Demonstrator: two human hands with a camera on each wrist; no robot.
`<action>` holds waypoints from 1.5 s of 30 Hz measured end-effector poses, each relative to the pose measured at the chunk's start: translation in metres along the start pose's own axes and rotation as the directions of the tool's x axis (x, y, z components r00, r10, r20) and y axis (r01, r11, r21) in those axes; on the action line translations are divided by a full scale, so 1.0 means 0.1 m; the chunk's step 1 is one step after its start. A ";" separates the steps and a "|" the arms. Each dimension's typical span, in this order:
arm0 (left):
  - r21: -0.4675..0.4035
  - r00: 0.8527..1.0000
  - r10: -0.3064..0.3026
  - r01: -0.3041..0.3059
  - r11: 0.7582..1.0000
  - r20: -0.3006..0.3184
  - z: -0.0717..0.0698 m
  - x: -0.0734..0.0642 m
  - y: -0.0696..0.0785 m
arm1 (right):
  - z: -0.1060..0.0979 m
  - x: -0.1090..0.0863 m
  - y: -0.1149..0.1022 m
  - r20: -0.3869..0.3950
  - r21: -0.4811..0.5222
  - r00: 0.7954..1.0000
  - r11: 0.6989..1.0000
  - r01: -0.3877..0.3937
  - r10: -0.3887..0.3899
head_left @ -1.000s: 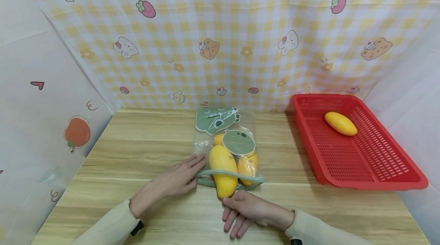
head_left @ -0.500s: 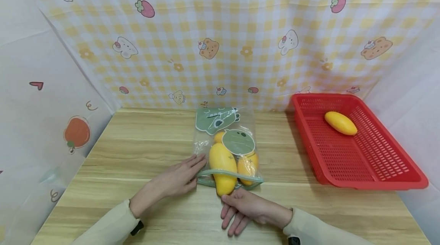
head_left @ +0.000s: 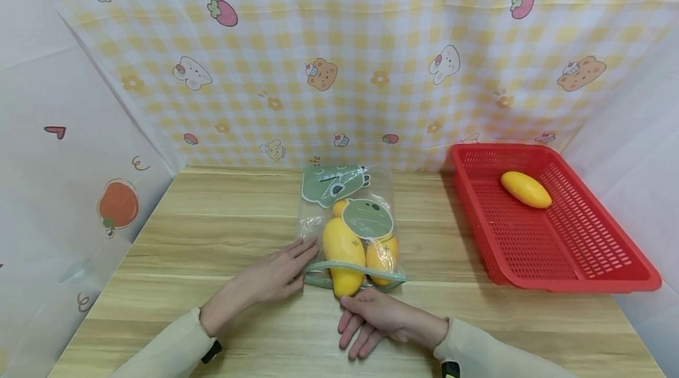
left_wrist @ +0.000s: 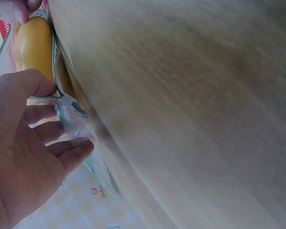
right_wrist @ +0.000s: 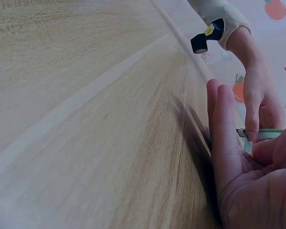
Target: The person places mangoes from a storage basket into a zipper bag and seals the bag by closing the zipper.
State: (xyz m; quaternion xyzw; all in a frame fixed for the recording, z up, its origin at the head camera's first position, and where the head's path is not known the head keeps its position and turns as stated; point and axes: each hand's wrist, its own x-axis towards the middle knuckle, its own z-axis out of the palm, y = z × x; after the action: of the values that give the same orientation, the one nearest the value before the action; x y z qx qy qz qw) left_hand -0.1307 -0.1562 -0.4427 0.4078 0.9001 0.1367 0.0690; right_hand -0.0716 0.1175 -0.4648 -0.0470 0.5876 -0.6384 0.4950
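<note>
A clear zip bag (head_left: 312, 222) with green prints lies flat, its green-edged mouth facing me. One yellow mango (head_left: 343, 242) is mostly inside, its narrow tip sticking out of the mouth. Other yellow-orange fruit (head_left: 383, 255) shows through the plastic. My left hand (head_left: 278, 272) holds the bag's left mouth corner; the left wrist view has thumb and fingers about that corner (left_wrist: 76, 119). Against the mango's tip, my right hand (head_left: 384, 316) presses with its thumb, the other fingers stretched out low over the table. In the right wrist view those fingers (right_wrist: 224, 124) are straight.
To the right stands a red perforated basket (head_left: 583, 285) with one mango (head_left: 525, 190) in it. The wooden table (head_left: 223, 213) meets a yellow checked curtain (head_left: 382, 30) at the back. White sheets (head_left: 48, 201) flank both sides.
My right hand has moved slightly away from me, and the mango has slid a little deeper into the bag. My left hand stays in place.
</note>
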 end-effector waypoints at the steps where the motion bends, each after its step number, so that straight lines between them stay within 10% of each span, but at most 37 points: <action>1: -0.003 1.000 -0.001 0.001 1.000 0.001 0.00 0.00 0.00 | 0.00 0.00 0.00 0.000 0.001 1.000 1.000 -0.001 0.001; 45: 0.028 1.000 -0.001 0.002 1.000 -0.017 0.07 -0.01 0.00 | 0.01 0.08 -0.05 0.007 0.082 1.000 0.997 -0.013 0.013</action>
State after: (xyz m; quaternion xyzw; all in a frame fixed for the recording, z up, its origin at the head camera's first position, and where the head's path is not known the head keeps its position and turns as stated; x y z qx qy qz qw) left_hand -0.1288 -0.1556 -0.4492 0.4068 0.9029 0.1275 0.0556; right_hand -0.0777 0.1099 -0.4650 -0.0249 0.5597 -0.6585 0.5024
